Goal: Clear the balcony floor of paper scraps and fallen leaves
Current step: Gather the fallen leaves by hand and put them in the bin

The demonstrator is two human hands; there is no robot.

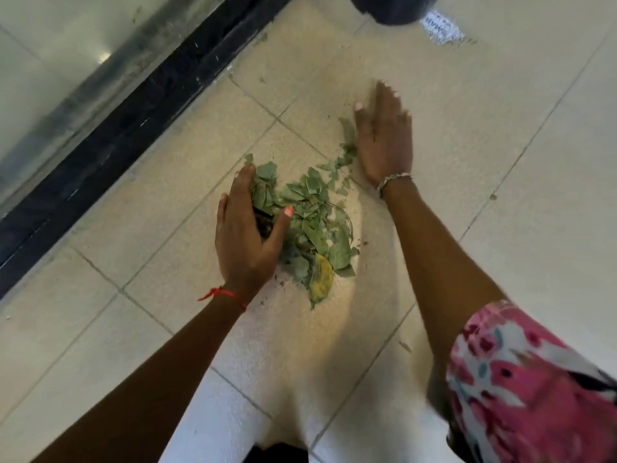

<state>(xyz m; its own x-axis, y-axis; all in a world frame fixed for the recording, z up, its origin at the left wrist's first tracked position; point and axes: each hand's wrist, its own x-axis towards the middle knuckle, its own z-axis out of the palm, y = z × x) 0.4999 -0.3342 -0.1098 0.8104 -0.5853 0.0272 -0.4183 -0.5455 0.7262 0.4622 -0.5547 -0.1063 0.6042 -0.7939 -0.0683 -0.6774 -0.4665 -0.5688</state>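
Nearest, a pink floral sleeve is covering the right upper arm at the right edge. Just beyond, a yellowed leaf is lying at the near edge of a pile of green leaves, which is sitting on the beige tiled floor between both hands. The left hand, with a red thread at its wrist, is cupping the pile's left side, fingers together and lightly curved, thumb spread across the leaves. The right hand, wearing a silver bracelet, is stretching flat farther right, fingers straight and together, its edge touching a trail of leaf bits. Farthest, a printed paper scrap is lying beside a dark object, and a black door track is running along the left.
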